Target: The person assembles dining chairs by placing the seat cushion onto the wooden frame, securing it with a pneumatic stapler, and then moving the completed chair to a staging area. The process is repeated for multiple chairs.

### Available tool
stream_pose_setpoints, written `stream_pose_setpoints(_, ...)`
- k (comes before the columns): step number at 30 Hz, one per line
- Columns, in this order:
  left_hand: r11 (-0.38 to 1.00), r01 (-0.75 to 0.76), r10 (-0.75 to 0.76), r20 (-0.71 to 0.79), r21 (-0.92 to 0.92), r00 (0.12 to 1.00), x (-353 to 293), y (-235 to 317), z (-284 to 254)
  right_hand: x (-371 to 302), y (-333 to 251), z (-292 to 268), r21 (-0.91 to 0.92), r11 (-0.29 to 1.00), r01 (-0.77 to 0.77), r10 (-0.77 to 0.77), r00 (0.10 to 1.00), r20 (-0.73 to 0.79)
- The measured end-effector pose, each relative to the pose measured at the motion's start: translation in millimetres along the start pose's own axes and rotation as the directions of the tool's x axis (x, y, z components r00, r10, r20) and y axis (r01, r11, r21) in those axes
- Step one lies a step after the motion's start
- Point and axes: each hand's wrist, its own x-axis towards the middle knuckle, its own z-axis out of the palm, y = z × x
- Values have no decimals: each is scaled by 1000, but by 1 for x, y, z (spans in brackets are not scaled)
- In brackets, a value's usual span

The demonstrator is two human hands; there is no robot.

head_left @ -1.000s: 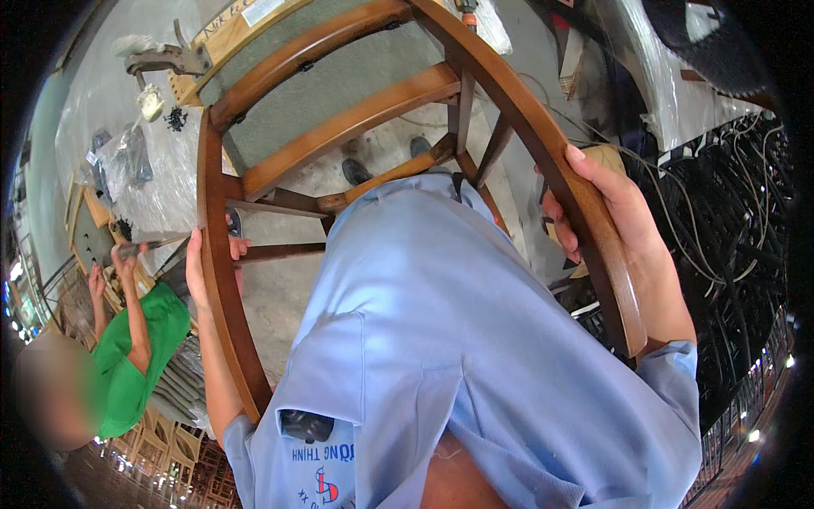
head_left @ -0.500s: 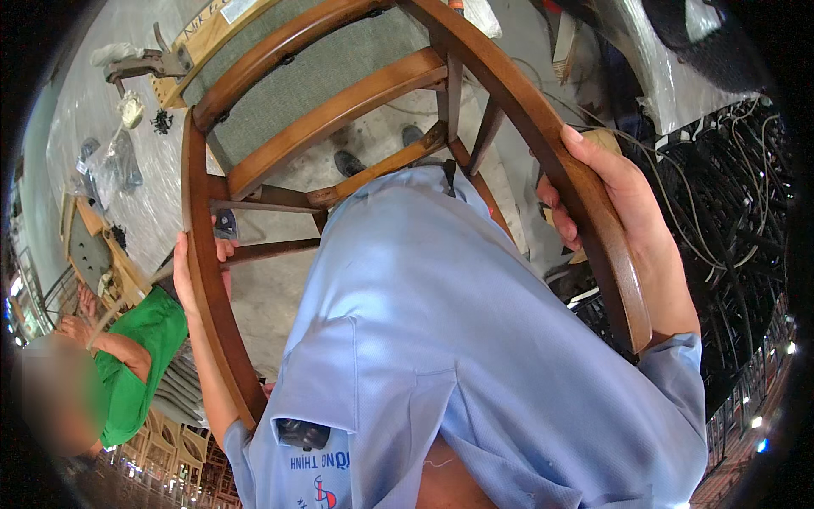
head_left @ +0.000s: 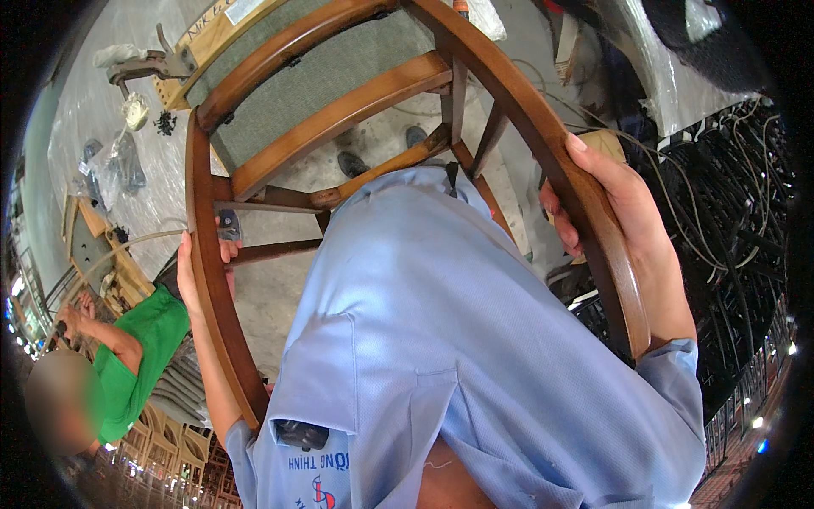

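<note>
A brown wooden chair frame (head_left: 339, 122) with curved arms and rails spans the middle, tilted toward my body. My left hand (head_left: 188, 276) is closed round its left curved member, the fingertips showing on the inner side. On the opposite side my right hand (head_left: 623, 191) grips the right curved arm, thumb on top and fingers curled underneath. Small dark pieces sit along the edge of the top rail. Behind the rails lies a grey-green covered surface (head_left: 356, 64) with a wooden border; whether the chair touches it I cannot tell.
A metal clamp (head_left: 148, 68) is fixed at the wooden border, upper left. Plastic sheeting (head_left: 80, 140) covers the area beyond. At left a co-worker in green (head_left: 140, 365) handles a hose. Dark stacked metal parts (head_left: 729, 220) and cables lie at right.
My hands keep their hold, and the chair has barely shifted in view. The co-worker at left has moved their hands, and the hose now arcs higher.
</note>
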Motion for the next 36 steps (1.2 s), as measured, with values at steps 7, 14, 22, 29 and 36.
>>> stream_pose_setpoints(7, 999, 43, -43, -10, 26, 999, 6, 27, 13, 4, 13, 1, 85, 875, 476, -483, 858, 172)
stream_pose_setpoints(14, 989, 126, -131, 60, 77, 990, 24, 68, 18, 18, -7, 3, 434, 787, 439, -553, 813, 180)
stream_pose_setpoints(22, 984, 166, -168, 31, 65, 985, 26, 70, 13, 22, -4, 3, 344, 800, 490, -562, 814, 148)
stream_pose_setpoints(29, 993, 66, -64, -16, 100, 998, 3, 28, -7, 23, 12, -2, 191, 859, 476, -507, 844, 178)
stream_pose_setpoints(36, 976, 7, 11, -81, 217, 997, 5, -41, -5, 25, 71, -35, 98, 976, 194, -206, 969, 137)
